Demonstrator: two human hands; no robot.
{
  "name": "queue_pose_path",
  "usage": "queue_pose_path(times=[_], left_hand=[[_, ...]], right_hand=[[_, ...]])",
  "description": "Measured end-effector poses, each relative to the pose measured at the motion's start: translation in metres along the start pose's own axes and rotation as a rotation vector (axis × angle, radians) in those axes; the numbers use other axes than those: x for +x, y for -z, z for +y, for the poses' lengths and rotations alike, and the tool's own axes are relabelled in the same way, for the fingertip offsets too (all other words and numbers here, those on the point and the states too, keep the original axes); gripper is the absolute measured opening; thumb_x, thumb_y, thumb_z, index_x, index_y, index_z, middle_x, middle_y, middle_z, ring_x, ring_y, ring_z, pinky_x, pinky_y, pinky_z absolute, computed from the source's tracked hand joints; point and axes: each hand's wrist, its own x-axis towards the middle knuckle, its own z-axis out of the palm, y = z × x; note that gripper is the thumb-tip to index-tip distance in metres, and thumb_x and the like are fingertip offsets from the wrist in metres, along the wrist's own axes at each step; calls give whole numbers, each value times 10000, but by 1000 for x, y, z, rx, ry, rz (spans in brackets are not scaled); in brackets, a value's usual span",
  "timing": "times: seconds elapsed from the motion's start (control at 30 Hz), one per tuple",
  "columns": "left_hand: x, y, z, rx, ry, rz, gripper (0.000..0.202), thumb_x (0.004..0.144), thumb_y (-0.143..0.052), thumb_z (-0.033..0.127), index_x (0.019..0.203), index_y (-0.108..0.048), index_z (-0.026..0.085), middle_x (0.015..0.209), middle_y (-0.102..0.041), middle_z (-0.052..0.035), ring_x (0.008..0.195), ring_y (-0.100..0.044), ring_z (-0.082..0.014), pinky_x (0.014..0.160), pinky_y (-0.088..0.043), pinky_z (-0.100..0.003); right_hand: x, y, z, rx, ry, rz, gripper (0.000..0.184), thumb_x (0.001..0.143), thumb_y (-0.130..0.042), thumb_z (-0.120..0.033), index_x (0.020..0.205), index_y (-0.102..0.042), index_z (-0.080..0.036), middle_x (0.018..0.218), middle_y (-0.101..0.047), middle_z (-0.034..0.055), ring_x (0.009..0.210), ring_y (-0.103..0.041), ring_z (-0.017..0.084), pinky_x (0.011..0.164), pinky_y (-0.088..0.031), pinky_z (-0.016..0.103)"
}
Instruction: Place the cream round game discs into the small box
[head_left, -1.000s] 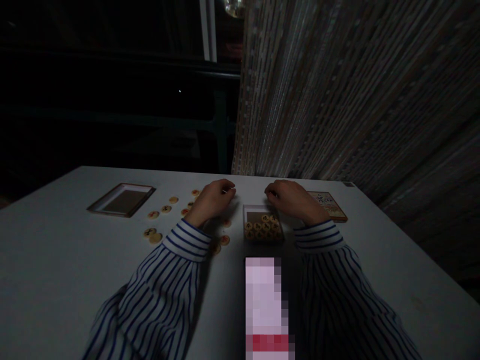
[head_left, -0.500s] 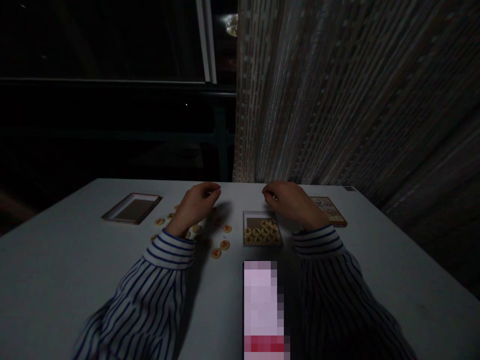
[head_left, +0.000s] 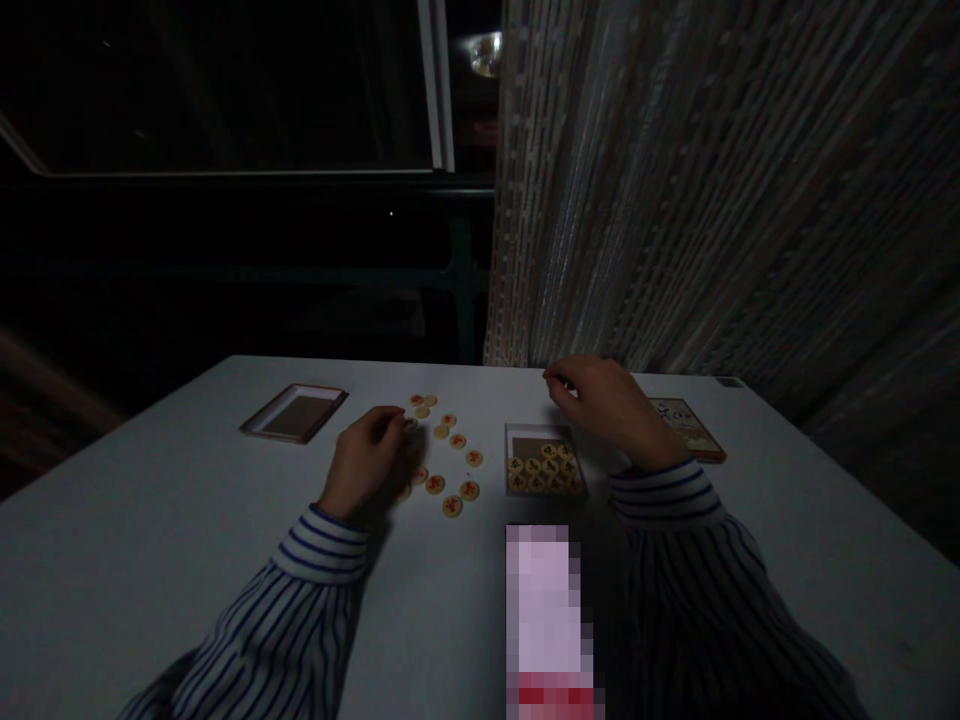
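Several round wooden game pieces with red marks lie loose on the white table. My left hand rests among them with fingers curled; whether it holds a piece is hidden. A small open box holds rows of pieces with dark marks. My right hand hovers just behind and right of that box, fingertips pinched together, with any piece between them too small to make out.
A shallow empty box lid lies at the table's far left. A printed card or box cover lies at the right, behind my right wrist. A striped curtain hangs behind the table; a dark window is at left.
My left hand has drawn back toward me and to the left, from the far middle of the table to the loose pieces. My right hand stays near the box.
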Motion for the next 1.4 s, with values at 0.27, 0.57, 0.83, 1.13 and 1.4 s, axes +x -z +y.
queue_pose_path(times=[0.27, 0.57, 0.83, 1.13, 1.4], left_hand=[[-13, 5, -27, 123, 33, 16, 348, 817, -405, 425, 953, -604, 175, 884, -684, -73, 815, -633, -201, 714, -475, -291], [-13, 6, -26, 244, -38, -31, 342, 825, -378, 405, 921, -619, 181, 912, -669, -72, 839, -607, -201, 742, -446, -298], [-13, 6, -31, 262, -27, 1, 340, 819, -387, 384, 963, -608, 169, 951, -657, -83, 849, -607, -197, 761, -448, -291], [-8, 18, -37, 268, 4, 116, 345, 831, -362, 328, 1019, -596, 158, 991, -655, -97, 879, -605, -204, 768, -446, -302], [-6, 19, -40, 311, 44, 131, 330, 842, -346, 307, 1017, -587, 165, 966, -658, -99, 853, -610, -203, 740, -447, -293]], right_hand=[[4, -12, -6, 13, 39, -46, 282, 856, -382, -239, 953, -631, -149, 920, -647, 79, 830, -560, 176, 726, -368, 259], [5, -13, -15, 4, 66, -87, 278, 848, -387, -231, 951, -631, -147, 933, -647, 81, 831, -567, 174, 721, -373, 262], [4, -15, -17, -19, 57, -119, 283, 846, -389, -243, 959, -632, -153, 919, -650, 78, 833, -570, 178, 727, -381, 268], [4, -22, -26, 4, 111, -110, 282, 848, -394, -261, 963, -630, -157, 906, -649, 72, 831, -575, 177, 743, -401, 273], [19, -43, -62, 48, 166, -260, 254, 832, -417, -259, 924, -634, -165, 912, -651, 77, 853, -570, 179, 771, -388, 272]])
